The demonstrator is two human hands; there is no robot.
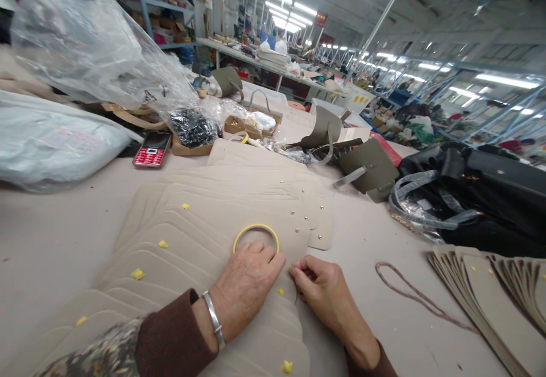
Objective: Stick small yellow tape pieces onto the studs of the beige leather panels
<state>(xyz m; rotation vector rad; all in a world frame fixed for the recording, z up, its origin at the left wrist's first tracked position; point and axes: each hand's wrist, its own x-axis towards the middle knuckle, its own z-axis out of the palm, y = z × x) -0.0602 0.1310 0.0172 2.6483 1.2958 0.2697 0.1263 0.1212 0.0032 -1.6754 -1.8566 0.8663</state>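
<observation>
A stack of overlapping beige leather panels [205, 223] fans across the worktable [55, 235], with small gold studs [292, 212] along their edges. My left hand [247, 274] lies flat on the panels, its fingers inside a thin yellow ring [256, 226] and a silver bangle [213, 320] on its wrist. My right hand [319, 281] is at the stack's edge, fingertips pinched together by a stud; anything between them is hidden. Small yellow scraps [137, 274] are scattered on the leather.
A red mobile phone [152, 149] and plastic bags [85, 41] lie at the far left. Olive leather bag parts [367, 166] and a black bag in plastic [473, 195] are on the right. A brown cord [418, 291] lies beside fanned panels [499, 303].
</observation>
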